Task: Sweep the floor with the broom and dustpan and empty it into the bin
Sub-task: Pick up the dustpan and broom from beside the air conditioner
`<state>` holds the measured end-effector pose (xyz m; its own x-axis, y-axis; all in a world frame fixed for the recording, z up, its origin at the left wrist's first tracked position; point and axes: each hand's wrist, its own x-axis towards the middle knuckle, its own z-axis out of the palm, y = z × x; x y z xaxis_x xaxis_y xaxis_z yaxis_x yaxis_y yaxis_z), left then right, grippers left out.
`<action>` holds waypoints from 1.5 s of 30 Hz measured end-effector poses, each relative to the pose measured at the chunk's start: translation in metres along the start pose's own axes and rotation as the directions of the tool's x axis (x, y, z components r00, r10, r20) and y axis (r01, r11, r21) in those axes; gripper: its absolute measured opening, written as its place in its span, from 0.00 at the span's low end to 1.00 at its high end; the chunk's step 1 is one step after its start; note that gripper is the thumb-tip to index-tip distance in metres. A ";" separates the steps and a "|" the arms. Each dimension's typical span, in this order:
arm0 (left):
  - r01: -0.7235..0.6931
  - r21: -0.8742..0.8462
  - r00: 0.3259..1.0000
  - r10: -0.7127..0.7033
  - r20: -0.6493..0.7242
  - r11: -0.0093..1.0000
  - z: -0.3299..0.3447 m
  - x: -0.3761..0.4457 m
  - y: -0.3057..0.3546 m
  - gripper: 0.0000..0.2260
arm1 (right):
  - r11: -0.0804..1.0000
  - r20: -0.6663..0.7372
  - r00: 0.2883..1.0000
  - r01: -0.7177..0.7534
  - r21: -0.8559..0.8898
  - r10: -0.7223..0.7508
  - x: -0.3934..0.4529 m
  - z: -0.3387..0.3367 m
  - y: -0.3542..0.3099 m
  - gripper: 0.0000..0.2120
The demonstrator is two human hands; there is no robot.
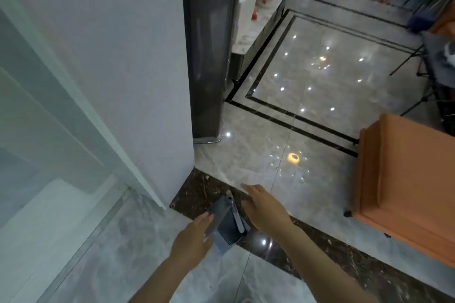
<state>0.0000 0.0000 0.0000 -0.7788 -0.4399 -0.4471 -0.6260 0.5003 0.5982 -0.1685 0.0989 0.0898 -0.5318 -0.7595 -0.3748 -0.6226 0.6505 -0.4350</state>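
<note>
A grey dustpan [219, 210] and a small grey broom [234, 214] with dark bristles lie together on the floor, across the dark marble threshold strip near the wall corner. My left hand [193, 236] hovers over the dustpan's near left side, fingers spread, touching or almost touching it. Just right of the broom handle is my right hand [266, 206], fingers extended and holding nothing. No bin is in view.
A white wall corner [172, 155] stands left of the tools, with a glass door [37, 130] further left. A tall dark appliance [209, 56] stands behind the corner. An orange sofa [406, 192] sits to the right. Glossy tiled floor [320, 81] stretches ahead toward chairs and a low cabinet.
</note>
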 end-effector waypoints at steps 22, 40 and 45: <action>0.240 -0.005 0.948 -0.235 -0.216 0.971 0.042 0.066 0.025 0.18 | 0.998 -0.018 1.000 0.003 -0.069 -0.005 0.089 0.019 0.052 0.10; 0.309 0.198 0.937 -0.263 -0.228 0.930 0.060 0.125 0.036 0.12 | 0.881 0.528 0.715 -0.289 -0.374 0.458 0.109 -0.007 0.133 0.16; 0.307 0.222 0.932 -0.244 -0.269 0.926 0.062 0.123 0.033 0.13 | 0.842 0.640 0.569 -0.474 -0.259 0.517 0.104 0.021 0.155 0.23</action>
<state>-0.1189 0.0091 -0.0766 -0.5621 -0.7324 -0.3842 -0.8270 0.4935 0.2693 -0.3082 0.1205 -0.0336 -0.2565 -0.0944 -0.9619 -0.4208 0.9068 0.0232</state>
